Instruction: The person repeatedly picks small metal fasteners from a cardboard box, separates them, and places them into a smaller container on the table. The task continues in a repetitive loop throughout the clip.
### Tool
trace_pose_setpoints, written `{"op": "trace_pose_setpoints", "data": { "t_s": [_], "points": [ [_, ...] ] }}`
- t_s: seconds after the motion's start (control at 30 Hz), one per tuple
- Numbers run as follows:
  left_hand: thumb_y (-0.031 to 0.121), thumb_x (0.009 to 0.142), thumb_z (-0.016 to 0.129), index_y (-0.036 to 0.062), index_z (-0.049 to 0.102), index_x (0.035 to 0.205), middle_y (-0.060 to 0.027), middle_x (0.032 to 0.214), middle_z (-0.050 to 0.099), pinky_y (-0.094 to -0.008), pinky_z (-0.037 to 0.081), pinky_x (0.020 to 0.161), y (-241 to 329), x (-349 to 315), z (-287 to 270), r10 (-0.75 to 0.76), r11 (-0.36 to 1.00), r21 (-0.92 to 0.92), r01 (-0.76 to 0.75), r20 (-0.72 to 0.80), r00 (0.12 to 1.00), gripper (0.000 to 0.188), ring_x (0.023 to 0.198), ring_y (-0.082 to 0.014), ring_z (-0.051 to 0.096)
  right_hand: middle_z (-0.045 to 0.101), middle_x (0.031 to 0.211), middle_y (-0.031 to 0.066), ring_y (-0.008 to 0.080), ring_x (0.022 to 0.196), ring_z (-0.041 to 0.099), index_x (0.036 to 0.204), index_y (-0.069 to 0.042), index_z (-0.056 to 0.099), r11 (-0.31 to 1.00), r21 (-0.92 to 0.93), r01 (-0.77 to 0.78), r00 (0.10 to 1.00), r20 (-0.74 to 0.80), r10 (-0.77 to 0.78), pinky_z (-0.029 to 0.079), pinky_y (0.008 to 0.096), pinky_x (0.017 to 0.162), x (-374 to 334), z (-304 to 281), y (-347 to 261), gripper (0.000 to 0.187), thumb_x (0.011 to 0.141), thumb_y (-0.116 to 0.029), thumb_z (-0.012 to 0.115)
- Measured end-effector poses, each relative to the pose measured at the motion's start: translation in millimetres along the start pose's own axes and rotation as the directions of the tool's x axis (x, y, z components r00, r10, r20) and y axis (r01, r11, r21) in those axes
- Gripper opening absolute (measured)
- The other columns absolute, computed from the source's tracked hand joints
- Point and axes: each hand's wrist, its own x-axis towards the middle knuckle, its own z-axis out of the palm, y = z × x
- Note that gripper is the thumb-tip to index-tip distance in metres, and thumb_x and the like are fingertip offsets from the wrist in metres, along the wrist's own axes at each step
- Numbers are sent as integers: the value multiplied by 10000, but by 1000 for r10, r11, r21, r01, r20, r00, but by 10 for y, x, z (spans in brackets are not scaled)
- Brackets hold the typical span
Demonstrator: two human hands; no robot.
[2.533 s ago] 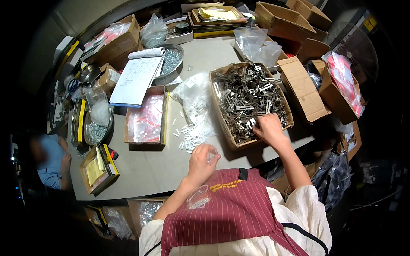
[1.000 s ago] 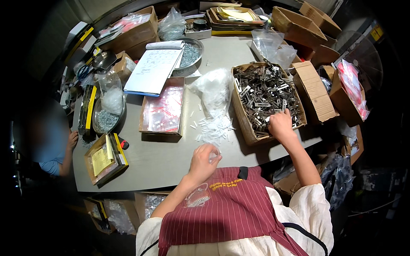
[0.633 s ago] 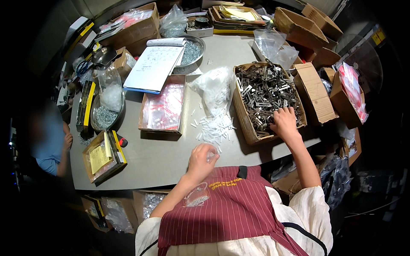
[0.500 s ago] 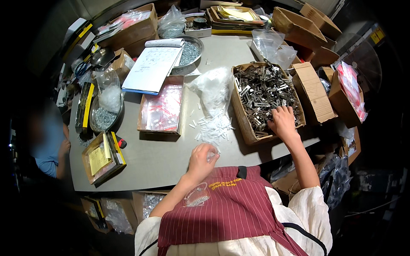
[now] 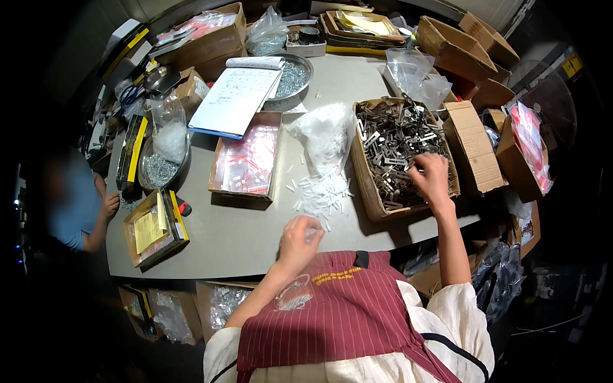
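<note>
Head camera, looking down: the right hand (image 5: 431, 175) is over the near right part of a cardboard box (image 5: 361, 175) heaped with flat, slotted metal pieces (image 5: 396, 140). Its fingers are bent downward, with the thumb close to the forefinger; whether a piece is pinched between them cannot be told. The left hand (image 5: 299, 244) is near the front edge of the grey counter (image 5: 223, 239), curled around a clear plastic item (image 5: 311, 235) that is mostly hidden by the fingers.

Just beyond the left hand, short white pieces (image 5: 322, 196) lie in a loose pile at the mouth of a clear plastic bag (image 5: 325, 124), which holds more of them. The bag lies just left of the cardboard box. Farther left is a shallow box (image 5: 239, 195) of clear packets with red stripes (image 5: 246, 159), and a notepad (image 5: 237, 96) overlaps its far end. Beside the notepad, a round metal bowl (image 5: 292, 100) holds small shiny parts. At the far left, a co-worker in a blue top (image 5: 76, 204) has a hand (image 5: 110, 205) at the counter's edge.
</note>
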Motion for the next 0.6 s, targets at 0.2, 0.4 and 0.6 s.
{"op": "trace_pose_setpoints", "data": {
  "t_s": [0.2,0.4,0.6],
  "points": [
    [71,854,749,40,641,944,-115,930,675,-433,488,866,196,115,14,8,998,-62,-10,-41,999,143,943,-338,643,716,996,58,162,923,652,1031,-8,749,705,691,-157,941,-111,319,503,308,795,65,-208,64,203,845,-27,671],
    [101,900,734,25,644,986,-121,926,686,-397,516,832,436,395,32,72,978,-196,-75,-24,997,146,888,-300,668,690,996,20,99,917,639,1081,9,739,163,921,-354,910,299,287,529,258,848,-57,-292,-399,164,950,-10,642],
    [140,948,722,16,654,1047,-109,947,703,-331,529,821,837,665,-8,78,927,-371,-60,36,996,172,884,-216,682,701,1027,35,96,913,649,1071,25,737,3,838,-546,838,546,-1,520,237,812,-177,-289,-1085,167,938,-28,652]
  ]
}}
